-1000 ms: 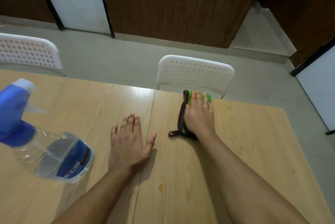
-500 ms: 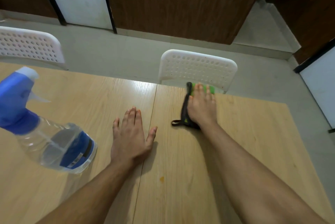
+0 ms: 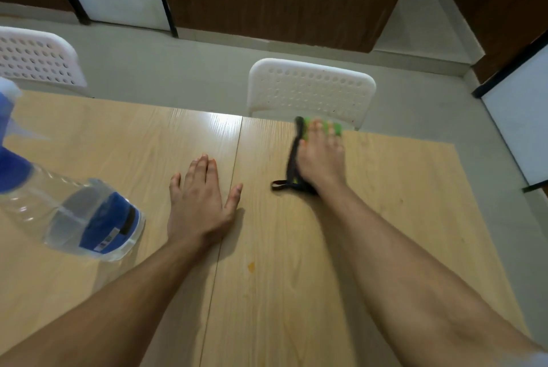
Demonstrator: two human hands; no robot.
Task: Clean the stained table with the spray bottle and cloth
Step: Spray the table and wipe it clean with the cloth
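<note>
My right hand (image 3: 321, 159) presses flat on a green cloth with a black edge and loop (image 3: 294, 165), at the far edge of the wooden table (image 3: 400, 218). Only the cloth's green tip past my fingers and its black side show. My left hand (image 3: 198, 203) lies flat on the table beside the centre seam, fingers straight and holding nothing. A clear spray bottle (image 3: 74, 215) with a blue label and blue trigger head stands at the left, close to the camera. A small orange stain (image 3: 251, 266) sits on the table between my forearms.
A white perforated chair (image 3: 311, 90) stands just behind the table's far edge, right behind the cloth. A second white chair (image 3: 35, 61) is at the far left. Grey floor and brown wall panels lie beyond.
My right hand has pushed the cloth away from me toward the table's far edge. My left hand stays flat in the same place. The bottle has not moved.
</note>
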